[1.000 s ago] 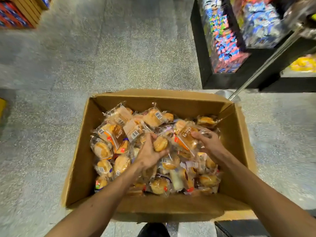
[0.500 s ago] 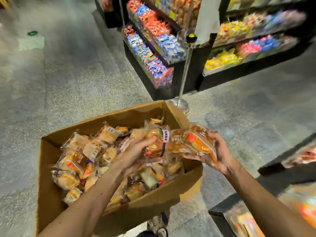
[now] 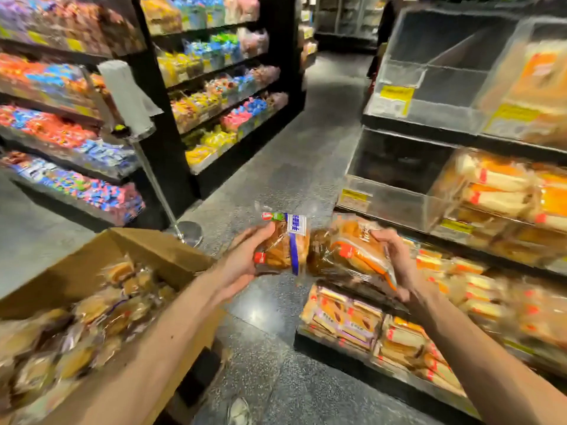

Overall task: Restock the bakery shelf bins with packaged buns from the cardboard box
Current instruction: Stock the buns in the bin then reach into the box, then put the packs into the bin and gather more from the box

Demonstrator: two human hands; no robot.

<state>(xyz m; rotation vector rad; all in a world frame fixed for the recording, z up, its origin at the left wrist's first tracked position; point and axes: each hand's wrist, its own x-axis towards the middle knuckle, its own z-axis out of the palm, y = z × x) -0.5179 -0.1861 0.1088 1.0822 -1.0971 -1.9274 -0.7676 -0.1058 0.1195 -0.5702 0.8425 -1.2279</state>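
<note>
Step in hand, as I judge it: carrying buns from box to shelf. Both hands are loaded and out over the floor, between the cardboard box at my lower left and the bakery shelf bins on my right.

To do it well: match each pack to the bin holding the same product and don't just dump them. The clear bin up the shelf looks empty and may be the target, but its yellow label is too blurred to read. Grip lightly, since the film is slippery and soft buns crush. Lower the packs in flat rather than tossing them. One hand at a time is probably cleaner at the bin mouth.

My left hand grips a blue-striped bun pack, with the fingers curled round its left edge in a narrow hold. My right hand holds an orange-striped bun pack, fingers wrapped over its right end. A darker pack sits between the two; I can't tell which hand carries it. The two packs are touching or nearly touching in the middle.

The box has plenty of wrapped buns left, so there's a lot more restocking to go. The lower bins just beside my right wrist already hold packaged bread. Candy shelves stand across the aisle, well apart.
</note>
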